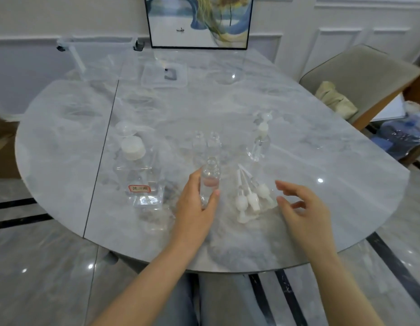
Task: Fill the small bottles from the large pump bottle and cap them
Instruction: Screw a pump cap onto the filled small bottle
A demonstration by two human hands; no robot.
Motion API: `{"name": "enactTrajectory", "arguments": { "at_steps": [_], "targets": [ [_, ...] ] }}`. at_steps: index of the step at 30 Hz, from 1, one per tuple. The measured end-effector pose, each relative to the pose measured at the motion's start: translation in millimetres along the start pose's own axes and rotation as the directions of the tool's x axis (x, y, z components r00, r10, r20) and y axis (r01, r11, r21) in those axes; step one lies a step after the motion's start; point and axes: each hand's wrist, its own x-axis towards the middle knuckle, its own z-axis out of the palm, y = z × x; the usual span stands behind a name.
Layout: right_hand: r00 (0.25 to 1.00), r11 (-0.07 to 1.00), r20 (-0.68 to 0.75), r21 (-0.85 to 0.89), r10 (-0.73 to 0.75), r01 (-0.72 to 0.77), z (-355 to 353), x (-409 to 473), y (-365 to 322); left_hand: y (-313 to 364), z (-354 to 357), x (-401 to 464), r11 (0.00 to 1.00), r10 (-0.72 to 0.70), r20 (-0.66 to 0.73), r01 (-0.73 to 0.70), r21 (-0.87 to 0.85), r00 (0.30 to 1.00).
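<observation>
My left hand [196, 203] grips a small clear bottle [210, 180] that stands uncapped on the marble table [321, 165], partly filled. Behind it stand two more small clear bottles [206, 142], uncapped. To its right lie three white spray caps with dip tubes [249, 198]. My right hand [303, 208] hovers just right of those caps, fingers loosely spread, holding nothing. A large clear bottle [139, 180] with a white lid and a red-bordered label stands at the left. A capped small spray bottle [260, 140] stands at the right rear.
A clear funnel [125, 128] lies behind the large bottle. A clear plastic container [164, 74] and a glass bowl [227, 76] sit at the far side, before a framed picture [199, 20]. A padded chair [359, 78] stands at the right.
</observation>
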Motion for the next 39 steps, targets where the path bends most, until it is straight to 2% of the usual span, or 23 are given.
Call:
{"name": "enactTrajectory", "arguments": {
  "at_steps": [4,12,21,26,36,39],
  "targets": [
    [1.000,1.000,0.026,-0.018,0.009,-0.009,6.8,-4.2,2.3,0.3,1.4,-2.7,1.000,-0.007,-0.009,0.006,-0.012,1.000],
    [0.995,0.980,0.026,-0.168,-0.100,0.103,21.8,0.3,-0.4,2.9,1.6,-10.6,0.999,0.046,-0.008,-0.046,-0.006,0.999],
    [0.998,0.949,0.054,-0.313,-0.030,0.045,34.3,1.9,-2.4,3.2,0.7,-10.9,0.998,0.053,-0.007,-0.053,-0.036,0.999],
    [0.997,0.934,0.044,-0.349,-0.067,0.078,38.8,2.3,-6.4,3.8,-0.2,-10.5,0.998,0.048,-0.006,-0.048,-0.049,0.999],
    [1.000,0.945,-0.005,-0.326,-0.030,0.027,31.1,1.5,-21.6,2.8,-1.1,-10.6,0.997,0.033,-0.002,-0.033,-0.072,0.999],
    [0.999,0.970,-0.046,-0.243,0.006,-0.017,27.5,-0.3,-27.8,2.6,-1.1,-10.4,0.996,0.027,0.000,-0.027,-0.081,1.000]
  ]
}}
